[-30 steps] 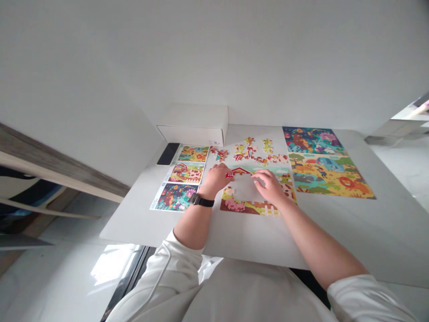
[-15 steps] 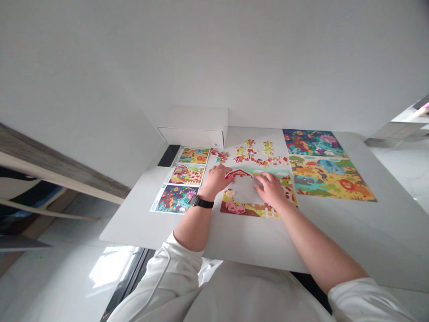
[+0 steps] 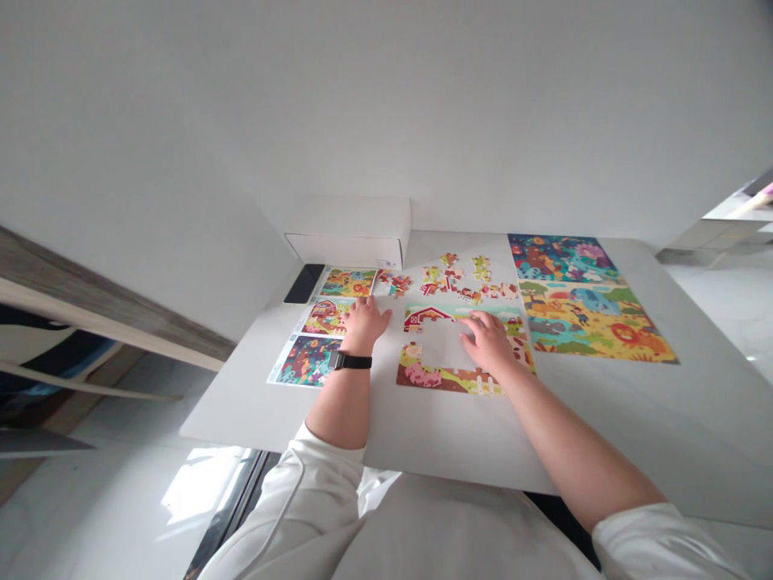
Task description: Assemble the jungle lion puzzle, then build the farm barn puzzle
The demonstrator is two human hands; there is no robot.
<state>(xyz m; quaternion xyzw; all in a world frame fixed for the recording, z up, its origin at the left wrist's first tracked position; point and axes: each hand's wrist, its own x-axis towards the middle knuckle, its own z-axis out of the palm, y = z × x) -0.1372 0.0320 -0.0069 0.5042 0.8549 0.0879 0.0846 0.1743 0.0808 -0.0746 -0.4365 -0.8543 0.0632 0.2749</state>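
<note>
A partly built farm puzzle (image 3: 423,374) with a red barn lies on the white table (image 3: 459,435), its middle still bare. My right hand (image 3: 489,342) rests flat on the puzzle's right half, fingers stretched toward its top edge. My left hand (image 3: 362,322), a black watch on its wrist, lies flat with fingers apart on the table left of the puzzle, over the edge of the picture sheet (image 3: 320,326). Loose puzzle pieces (image 3: 452,278) are scattered just beyond the puzzle.
Two finished colourful puzzles (image 3: 580,306) lie at the right. A white box (image 3: 353,229) stands at the back against the wall, with a black phone (image 3: 303,283) to its left. The table's left edge drops to the floor.
My left hand has moved left, off the barn corner of the puzzle and onto the picture sheet. My right hand has stayed on the puzzle.
</note>
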